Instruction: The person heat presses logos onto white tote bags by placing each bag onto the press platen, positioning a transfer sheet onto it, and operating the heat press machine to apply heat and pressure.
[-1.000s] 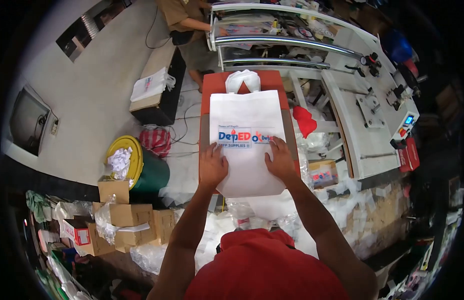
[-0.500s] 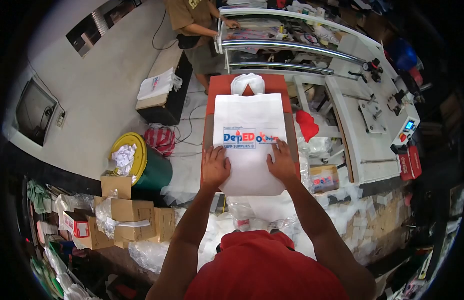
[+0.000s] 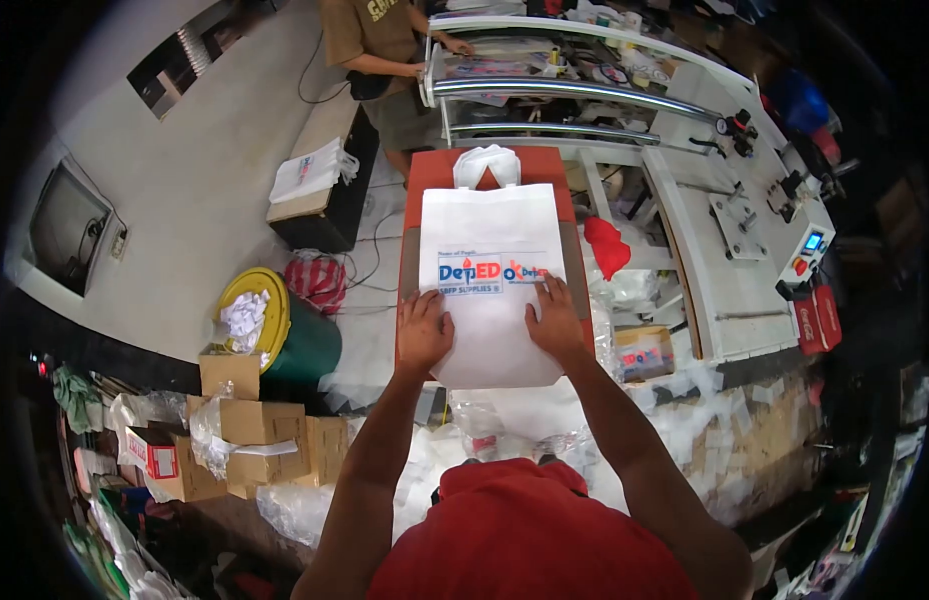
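A white tote bag (image 3: 493, 222) lies flat on a red-brown board (image 3: 412, 212), its handles (image 3: 488, 165) folded toward the far end. Blue and red lettering, "DepED", is printed across its middle. My left hand (image 3: 424, 331) rests flat on the bag's left edge, fingers stretched forward just below the print. On the right edge lies my right hand (image 3: 557, 325), fingers spread, with the tips touching the end of the lettering. Neither hand grips anything. The bag's near end hangs toward me over the board's front.
Beyond stands a white-framed machine (image 3: 725, 210) with metal bars, where another person (image 3: 380, 50) works. To the left are a black bench (image 3: 330, 215) with printed bags, a green bin (image 3: 310, 340) with a yellow rim and cardboard boxes (image 3: 270, 425). A red cloth (image 3: 608, 247) hangs at right.
The view has shifted slightly, so the whole scene sits a little further left. Both hands stay flat on the bag, with no clear movement against it.
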